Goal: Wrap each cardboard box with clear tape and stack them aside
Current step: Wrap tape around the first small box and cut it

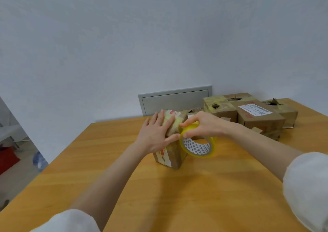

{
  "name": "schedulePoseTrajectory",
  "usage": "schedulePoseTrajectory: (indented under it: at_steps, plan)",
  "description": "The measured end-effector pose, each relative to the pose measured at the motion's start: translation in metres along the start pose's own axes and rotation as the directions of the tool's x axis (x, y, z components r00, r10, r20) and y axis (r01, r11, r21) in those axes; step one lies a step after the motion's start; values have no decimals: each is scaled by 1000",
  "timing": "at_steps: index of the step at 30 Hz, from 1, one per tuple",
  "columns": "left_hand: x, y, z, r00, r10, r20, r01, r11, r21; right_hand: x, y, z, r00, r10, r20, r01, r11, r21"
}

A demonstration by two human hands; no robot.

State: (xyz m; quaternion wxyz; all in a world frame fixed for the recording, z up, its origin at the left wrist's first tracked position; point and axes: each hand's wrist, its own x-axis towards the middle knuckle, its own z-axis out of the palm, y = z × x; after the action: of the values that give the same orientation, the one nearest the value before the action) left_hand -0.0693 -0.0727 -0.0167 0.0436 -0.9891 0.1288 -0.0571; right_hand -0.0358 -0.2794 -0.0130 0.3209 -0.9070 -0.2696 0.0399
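While left hand (156,134) presses the box (174,159), fingers (160,118) straight, right hand (204,123) pinches tape roll (198,149) alongside.

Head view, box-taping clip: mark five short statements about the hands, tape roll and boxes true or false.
1. The left hand lies flat on the small brown cardboard box. True.
2. The right hand pinches the yellowish clear tape roll. True.
3. The tape roll lies flat on the light wooden table. False: the right hand holds it on edge beside the box.
4. The other brown cardboard boxes sit at the table's far right. True.
5. The small box is stacked on the others. False: it stands apart.
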Motion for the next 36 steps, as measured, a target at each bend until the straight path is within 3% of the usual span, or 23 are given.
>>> schedulePoseTrajectory:
  at_steps: [5,7,9,12,15,17,23,33,36]
  plan:
    - [8,1,-15,990,-103,100,118,981,-154,0,-2,0,1000,4,6,-4,999,-43]
    - [10,5,-18,987,-153,52,161,965,-206,0,-5,-3,1000,3,28,1,989,-146]
    - [8,7,-21,984,-177,-35,148,903,-403,1,-11,-13,1000,-11,-13,8,978,-210]
    - [0,1,-25,958,-285,-34,143,574,-806,4,-24,-38,980,-44,-192,48,999,17]
    - [-6,-9,-8,922,-366,123,230,266,-936,9,-32,-44,965,-42,-259,118,951,286]
    - [-10,-14,8,907,-384,172,257,182,-949,13,-32,-34,973,-65,-222,128,951,282]
    - [-22,-24,23,910,-369,186,256,149,-955,24,-39,-21,979,-115,-170,161,943,291]
    - [-19,-28,29,924,-352,151,205,120,-971,38,-50,-36,982,-157,-100,164,985,59]
    - [-24,-31,33,900,-399,176,226,83,-971,33,-40,-49,993,-117,-31,115,991,-61]
